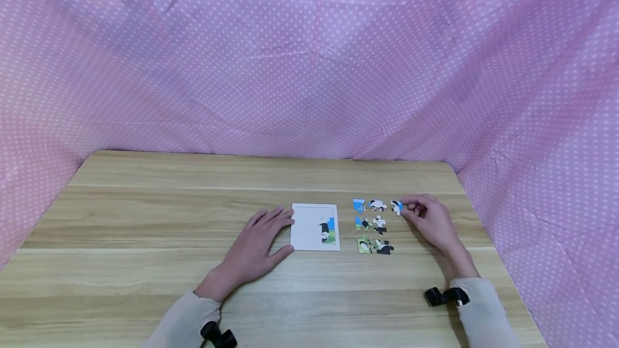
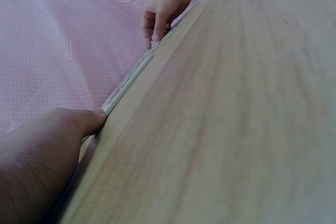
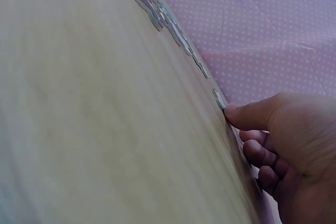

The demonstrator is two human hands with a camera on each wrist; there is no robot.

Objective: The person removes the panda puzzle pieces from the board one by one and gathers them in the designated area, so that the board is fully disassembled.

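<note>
My left hand (image 1: pixel 258 243) lies with fingers spread on the table, fingertips and thumb touching the left edge of a white puzzle tray (image 1: pixel 304 227). Inside the tray, at its right side, one panda-patterned piece (image 1: pixel 330 231) with blue and green parts is set. My right hand (image 1: pixel 430 222) pinches a blue, white and black jigsaw piece (image 1: pixel 396 207) by its right edge, at the far right of the loose pieces. In the right wrist view, the thumb and finger meet at that piece (image 3: pixel 218 98), which lies at the tabletop.
Several loose jigsaw pieces lie in rows between the tray and my right hand, among them a white panda piece (image 1: pixel 378 205) and a green one (image 1: pixel 365 245). The wooden table (image 1: pixel 159 214) ends at a pink dotted cloth (image 1: pixel 290 69) behind and at the right.
</note>
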